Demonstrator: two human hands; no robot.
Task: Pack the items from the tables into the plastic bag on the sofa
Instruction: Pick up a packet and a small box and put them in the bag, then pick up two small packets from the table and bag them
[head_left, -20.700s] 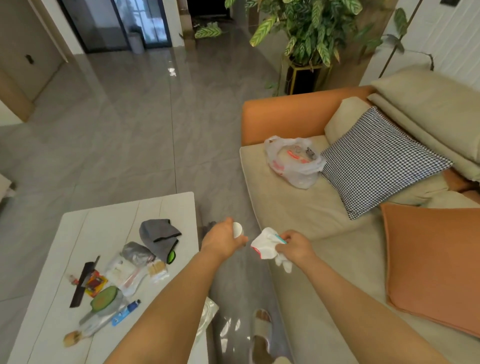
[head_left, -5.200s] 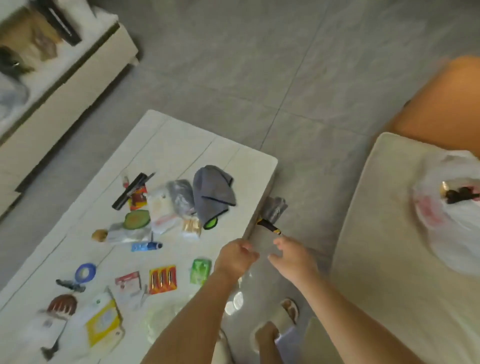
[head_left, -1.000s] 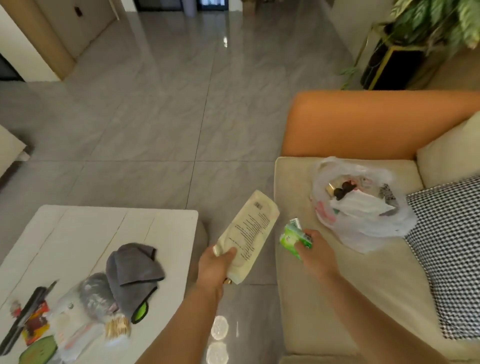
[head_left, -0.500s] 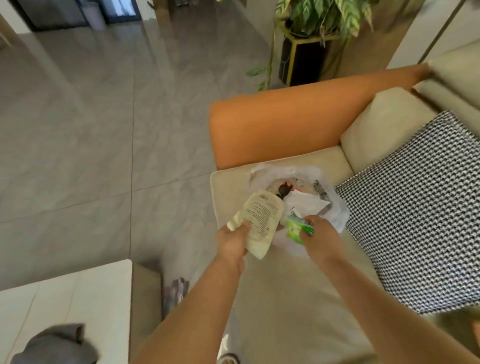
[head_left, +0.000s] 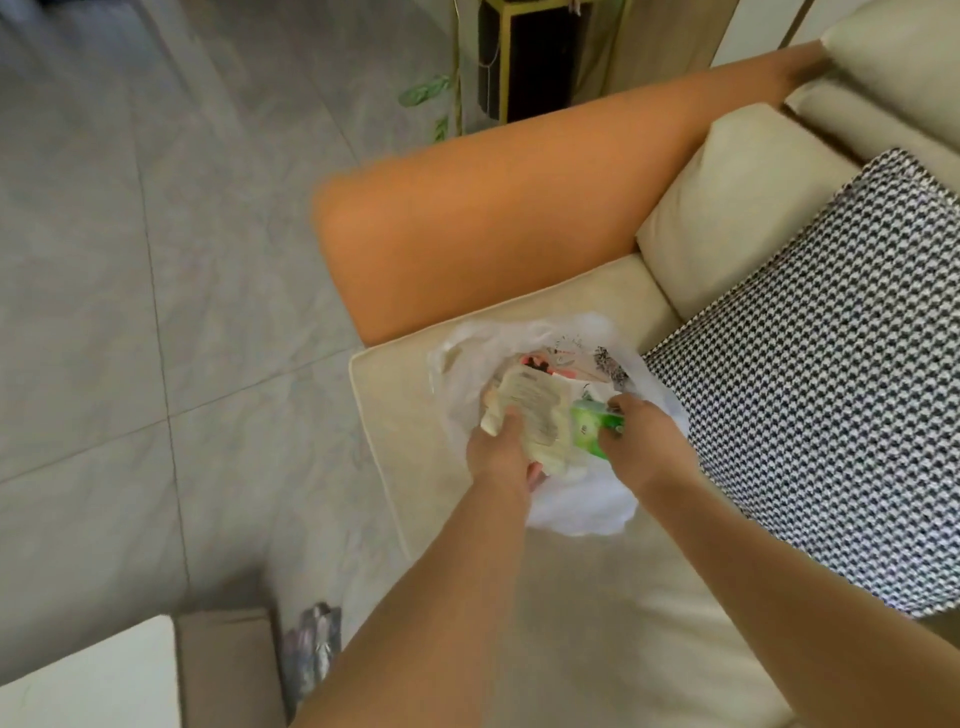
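Observation:
The clear plastic bag (head_left: 470, 358) lies open on the beige sofa seat (head_left: 597, 597), beside the orange armrest. My left hand (head_left: 501, 452) grips a cream pouch with printed text (head_left: 530, 408) and holds it over the bag's mouth. My right hand (head_left: 636, 428) grips a small green packet (head_left: 589, 428), also over the bag. Several items lie inside the bag, partly hidden by the pouch and my hands.
The orange armrest (head_left: 493, 208) rises just behind the bag. A black-and-white checked cushion (head_left: 831, 374) lies to the bag's right, with a beige cushion (head_left: 727, 208) behind it. A corner of the white table (head_left: 93, 680) shows at the bottom left. Grey tiled floor is on the left.
Both hands have moved forward from the table side to the bag, carrying the pouch and the green packet. The view has tilted down onto the bag.

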